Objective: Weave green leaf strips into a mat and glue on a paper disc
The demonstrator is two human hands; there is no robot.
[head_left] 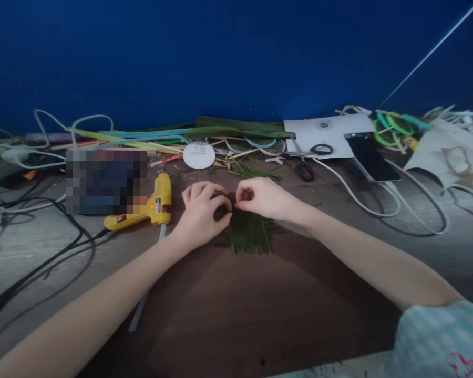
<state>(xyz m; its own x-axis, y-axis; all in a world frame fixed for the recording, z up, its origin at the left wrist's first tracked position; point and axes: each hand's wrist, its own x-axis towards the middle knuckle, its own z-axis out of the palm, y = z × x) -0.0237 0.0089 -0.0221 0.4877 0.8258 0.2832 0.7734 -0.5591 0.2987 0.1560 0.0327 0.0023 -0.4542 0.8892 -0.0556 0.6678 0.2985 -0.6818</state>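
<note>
A dark green woven piece with fringed edges (250, 233) lies on the brown table between my hands. My left hand (205, 212) is at its upper left, thumb and index finger pinched together. Close beside it, my right hand (262, 198) pinches at the top of the piece with its fingertips. What sits between the fingertips is too small and dark to make out, though both hands touch or hover just over the green weave. To the left, a yellow glue gun (160, 202) lies with a clear glue stick (142, 304) sticking out toward me.
Black-handled scissors (305, 169) rest at the back near white paper (329, 131). A phone (372, 157) with a white cable lies right. A round white label (199, 155), green leaf strips (236, 127) and coloured sticks line the blue wall (236, 58). Black cables (35, 268) run at left.
</note>
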